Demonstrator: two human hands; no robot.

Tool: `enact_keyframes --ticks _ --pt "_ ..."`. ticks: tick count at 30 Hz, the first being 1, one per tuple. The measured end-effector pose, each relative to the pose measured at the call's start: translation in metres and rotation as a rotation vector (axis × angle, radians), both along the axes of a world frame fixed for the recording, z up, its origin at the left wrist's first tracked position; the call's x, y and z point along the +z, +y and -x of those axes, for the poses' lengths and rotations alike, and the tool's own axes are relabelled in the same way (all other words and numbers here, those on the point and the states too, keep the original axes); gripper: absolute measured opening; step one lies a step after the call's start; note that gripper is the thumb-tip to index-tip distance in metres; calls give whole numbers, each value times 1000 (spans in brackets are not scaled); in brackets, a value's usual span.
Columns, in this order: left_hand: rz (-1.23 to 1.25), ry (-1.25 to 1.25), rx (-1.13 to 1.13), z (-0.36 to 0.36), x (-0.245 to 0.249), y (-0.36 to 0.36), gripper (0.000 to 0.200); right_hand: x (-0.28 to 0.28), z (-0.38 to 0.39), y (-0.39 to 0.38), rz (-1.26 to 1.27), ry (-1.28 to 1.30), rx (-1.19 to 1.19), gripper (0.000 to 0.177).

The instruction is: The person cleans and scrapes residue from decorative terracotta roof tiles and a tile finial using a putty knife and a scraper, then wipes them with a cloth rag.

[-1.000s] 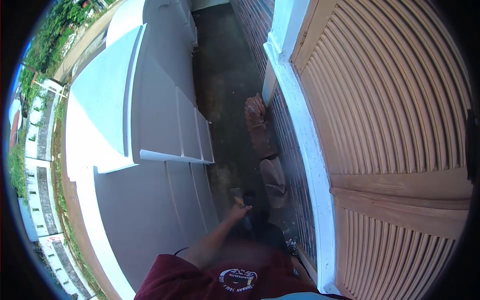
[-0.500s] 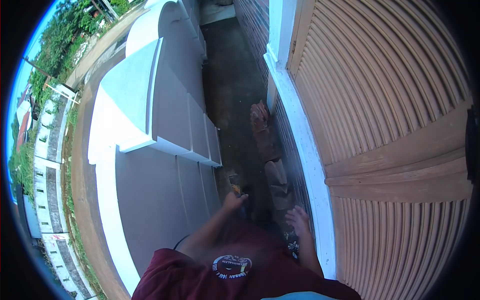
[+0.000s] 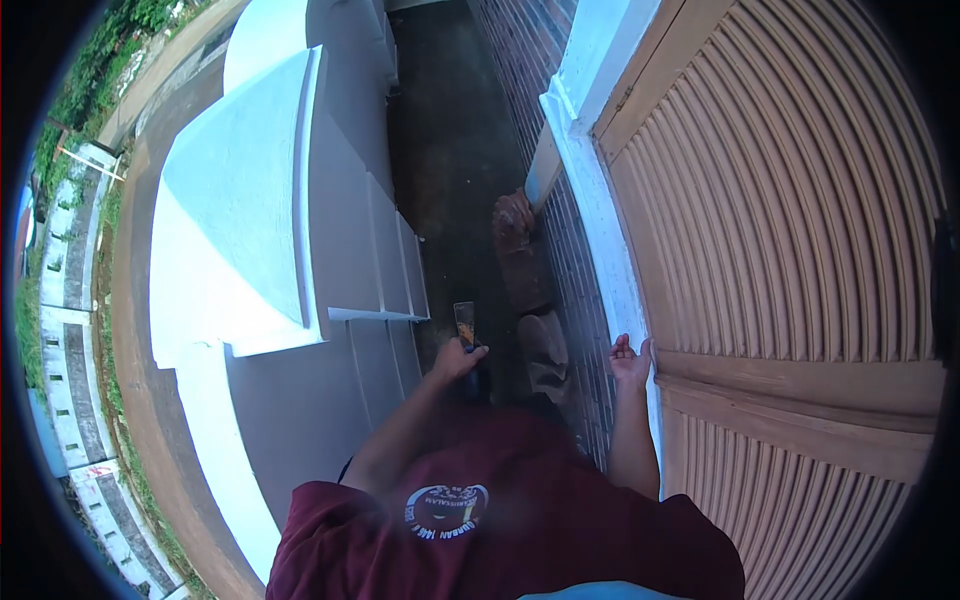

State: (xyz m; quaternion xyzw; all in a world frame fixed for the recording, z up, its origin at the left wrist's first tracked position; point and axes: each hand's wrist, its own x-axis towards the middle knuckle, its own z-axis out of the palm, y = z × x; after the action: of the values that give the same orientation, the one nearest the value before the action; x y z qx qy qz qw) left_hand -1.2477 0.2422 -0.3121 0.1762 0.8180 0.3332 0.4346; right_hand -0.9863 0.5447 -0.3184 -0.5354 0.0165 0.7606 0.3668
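My left hand (image 3: 456, 360) is closed round the handle of a scraper (image 3: 465, 318), whose flat blade points up and away from me. The blade has an orange-brown patch on it. My right hand (image 3: 629, 362) is raised beside the white window frame (image 3: 612, 235), with the palm up and the fingers partly curled and apart; nothing is held in it. Close to its right are the brown louvered shutters (image 3: 780, 200).
On the left stands a white and grey wall (image 3: 240, 230). A narrow dark floor (image 3: 440, 140) runs ahead. Reddish tiles (image 3: 543, 345) lie along the brick wall (image 3: 580, 270) on the right. Beyond the left wall is a road (image 3: 135, 300).
My right hand has moved up and right to the window frame. My left hand has risen slightly with the scraper, whose blade now shows more clearly. The view has shifted.
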Motion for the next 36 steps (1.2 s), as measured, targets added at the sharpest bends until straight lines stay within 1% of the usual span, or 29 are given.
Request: enact_keyframes --ticks 1,4,7,10,11,12,14,15,18,20,21,22,23,24,25,27,28,29,31,36 --pt "15 23 -3 10 -4 0 49 -5 -2 6 25 -15 -11 59" --pt "44 71 13 30 -6 -7 49 -22 -2 17 76 -278 22 53" --pt "15 66 83 43 -6 -7 49 -43 -7 23 67 -361 204 42" --pt "27 31 153 57 -12 1 48 -56 -8 33 54 -460 236 33" --pt "46 20 165 64 -15 6 47 -60 -7 36 51 -501 198 24" --pt "66 8 175 68 -17 9 46 -64 -7 35 46 -546 217 22" --pt "26 -38 256 75 -23 18 45 -77 -10 36 27 -631 255 17" --pt "4 -58 298 81 -26 25 44 -75 -5 31 -12 -678 211 14" --pt "89 -200 449 103 -45 43 45 -88 -7 29 -39 -770 210 13" --pt "64 -223 578 113 -81 47 47 -89 -9 27 -39 -825 272 13" --pt "43 -228 643 124 -93 58 48 -94 -13 28 -34 -786 243 18" --pt "107 -248 677 134 -88 71 48 -103 -23 25 -22 -748 214 22" --pt "182 -269 708 140 -76 79 48 -96 -33 21 -96 -852 434 24" --pt "249 -279 737 154 -67 88 48 -89 -26 21 -87 -922 570 27" --pt "210 -226 717 168 -69 95 49 -86 -23 22 -79 -991 706 32" --pt "123 -129 684 185 -93 105 51 -60 -1 28 106 -1104 819 42" --pt "114 -115 688 200 -111 113 51 -76 -7 31 98 -1189 921 44" --pt "112 -105 693 213 -128 118 52 -80 -3 33 115 -1209 971 44" --pt "124 -69 688 237 -117 138 52 -75 24 46 117 -1186 1011 43" --pt "191 17 614 300 -81 195 53 -65 108 92 38 -1052 1013 42"
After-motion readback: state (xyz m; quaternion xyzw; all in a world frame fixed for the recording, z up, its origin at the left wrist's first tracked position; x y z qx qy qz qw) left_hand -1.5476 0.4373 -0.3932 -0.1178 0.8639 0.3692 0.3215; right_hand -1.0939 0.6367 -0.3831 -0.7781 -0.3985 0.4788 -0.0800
